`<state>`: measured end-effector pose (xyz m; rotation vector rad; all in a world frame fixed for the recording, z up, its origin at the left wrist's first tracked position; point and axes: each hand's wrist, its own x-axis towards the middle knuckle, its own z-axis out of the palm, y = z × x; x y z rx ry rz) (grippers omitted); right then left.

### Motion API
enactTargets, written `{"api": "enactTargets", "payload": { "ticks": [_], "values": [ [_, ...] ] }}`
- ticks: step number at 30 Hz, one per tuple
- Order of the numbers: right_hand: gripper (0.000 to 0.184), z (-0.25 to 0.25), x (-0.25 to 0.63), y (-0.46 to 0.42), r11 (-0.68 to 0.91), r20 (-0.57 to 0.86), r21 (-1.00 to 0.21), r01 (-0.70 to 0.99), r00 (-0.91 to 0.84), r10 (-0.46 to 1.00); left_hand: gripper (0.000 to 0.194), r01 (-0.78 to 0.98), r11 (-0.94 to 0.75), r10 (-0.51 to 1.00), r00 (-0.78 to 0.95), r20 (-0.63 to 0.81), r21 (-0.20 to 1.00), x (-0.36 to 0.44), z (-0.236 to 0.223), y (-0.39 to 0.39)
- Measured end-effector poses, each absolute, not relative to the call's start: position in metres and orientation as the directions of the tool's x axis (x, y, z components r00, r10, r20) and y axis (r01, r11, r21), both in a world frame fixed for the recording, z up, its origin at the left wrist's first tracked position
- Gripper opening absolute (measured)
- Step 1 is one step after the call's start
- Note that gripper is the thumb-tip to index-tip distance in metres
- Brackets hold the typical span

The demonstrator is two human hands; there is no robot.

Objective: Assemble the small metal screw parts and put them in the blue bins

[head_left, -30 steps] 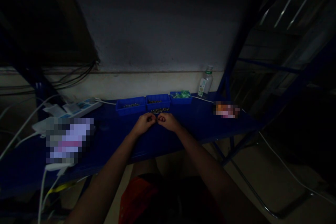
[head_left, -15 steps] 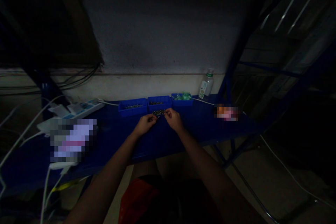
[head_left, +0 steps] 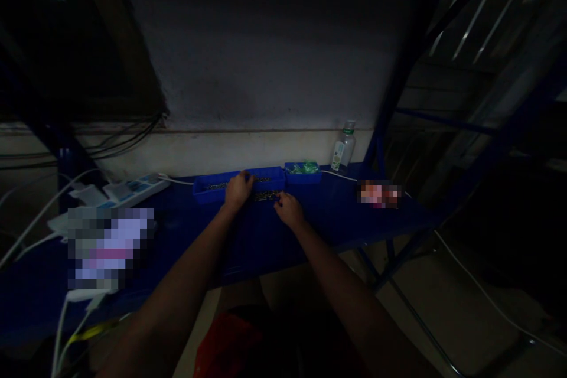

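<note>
My left hand (head_left: 239, 191) reaches over the front rim of the blue bins, its fingers curled down between the left bin (head_left: 206, 194) and the middle bin (head_left: 277, 179). Whatever it pinches is hidden by the hand. Small metal pieces (head_left: 217, 186) lie in the left bin, and more show in the middle one. In front of the bins is a pile of small shiny metal parts (head_left: 266, 195), too dark to name. At the pile's right edge my right hand (head_left: 290, 210) has its fingertips drawn together; I cannot make out what is in them.
A third blue bin (head_left: 302, 173) holds green clear plastic. Behind it to the right stands a plastic bottle (head_left: 343, 147). A white power strip (head_left: 142, 189) with plugs and cables lies left on the blue table (head_left: 186, 248). Two blurred-out items lie at the table's left and right.
My left hand has moved from the pile of metal parts up and left to the bins. The right hand stays by the pile, slightly lower. The view has shifted a little.
</note>
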<state>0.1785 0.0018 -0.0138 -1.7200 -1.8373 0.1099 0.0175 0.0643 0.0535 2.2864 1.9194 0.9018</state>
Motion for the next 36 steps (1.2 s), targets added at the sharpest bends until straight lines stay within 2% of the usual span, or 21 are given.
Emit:
{"api": "enactTargets", "payload": {
  "ticks": [3, 7, 12, 20, 22, 29, 36],
  "values": [
    [0.033, -0.014, 0.177, 0.003, 0.171, 0.371, -0.407, 0.897, -0.008, 0.928, 0.044, 0.883, -0.287, 0.930, 0.163, 0.331, 0.372, 0.008, 0.043, 0.048],
    [0.028, -0.013, 0.175, 0.003, 0.149, 0.341, -0.358, 0.922, -0.020, 0.940, 0.041, 0.896, -0.297, 0.946, 0.230, 0.226, 0.331, -0.006, 0.026, 0.023],
    [0.027, -0.011, 0.174, 0.001, 0.136, 0.329, -0.348, 0.928, -0.016, 0.944, 0.031, 0.887, -0.315, 0.939, 0.239, 0.247, 0.338, -0.009, 0.014, 0.006],
    [0.022, -0.013, 0.174, -0.003, 0.160, 0.357, -0.310, 0.937, -0.041, 0.933, 0.028, 0.803, -0.451, 0.888, 0.359, 0.287, 0.389, -0.008, 0.013, 0.001],
    [0.020, -0.014, 0.175, -0.003, 0.198, 0.378, -0.318, 0.927, -0.068, 0.923, 0.030, 0.786, -0.479, 0.874, 0.384, 0.297, 0.392, -0.008, 0.011, 0.001],
    [0.015, -0.013, 0.172, -0.005, 0.485, 0.481, -0.347, 0.803, -0.291, 0.827, 0.039, 0.743, -0.530, 0.847, 0.441, 0.297, 0.409, -0.009, 0.006, 0.005],
    [0.015, -0.007, 0.171, -0.011, 0.534, 0.459, -0.426, 0.731, -0.334, 0.823, 0.035, 0.680, -0.575, 0.818, 0.493, 0.297, 0.455, -0.008, 0.010, 0.003]
  ]
}}
